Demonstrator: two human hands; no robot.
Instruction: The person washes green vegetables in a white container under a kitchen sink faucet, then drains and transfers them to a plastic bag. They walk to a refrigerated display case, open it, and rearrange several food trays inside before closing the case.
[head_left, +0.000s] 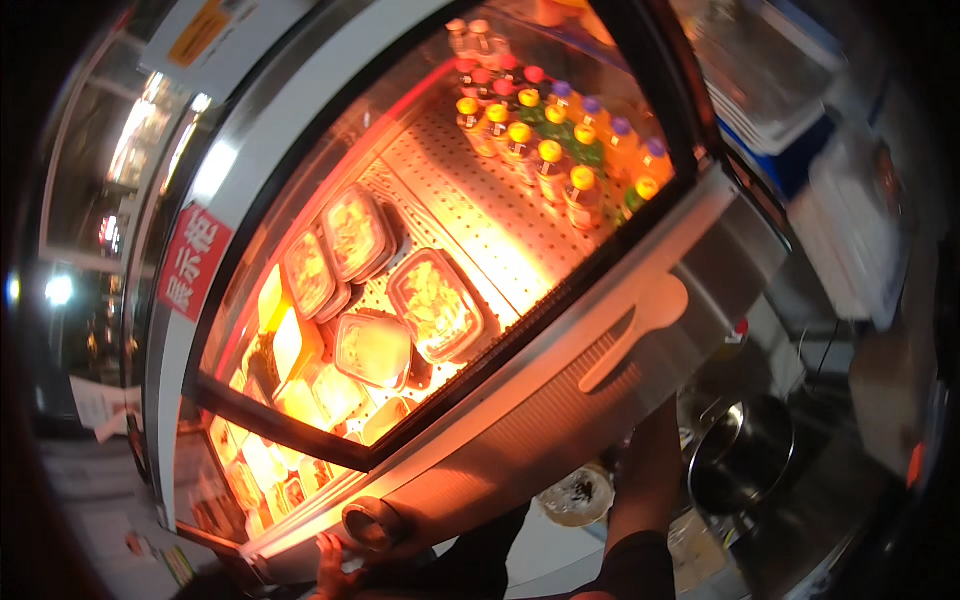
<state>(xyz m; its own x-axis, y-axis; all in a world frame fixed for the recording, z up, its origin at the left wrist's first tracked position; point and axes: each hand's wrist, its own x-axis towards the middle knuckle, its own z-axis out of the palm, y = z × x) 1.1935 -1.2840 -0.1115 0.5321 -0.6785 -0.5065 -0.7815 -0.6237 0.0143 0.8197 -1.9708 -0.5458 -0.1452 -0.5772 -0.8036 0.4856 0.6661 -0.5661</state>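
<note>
My left hand (334, 568) is at the bottom, its fingertips against the front edge of the steel ledge (510, 442), just left of a round cup (371, 523). Whether it grips anything is unclear. My right forearm reaches up beneath the ledge, which hides the hand. A paddle-shaped spoon (645, 319) lies on the ledge. Behind the ledge, a lit glass display case holds lidded clear food containers (437, 304), some stacked, and a yellow container (296, 345). Rows of drink bottles (551, 165) with yellow, red and purple caps stand on its perforated shelf (442, 180).
Below the ledge at right are a steel pot (742, 457) with a wire handle and a round tub (576, 495) with dark contents. White trays (780, 82) and a whitish plastic bag (855, 225) are at the upper right. A red sign (195, 261) is on the case frame.
</note>
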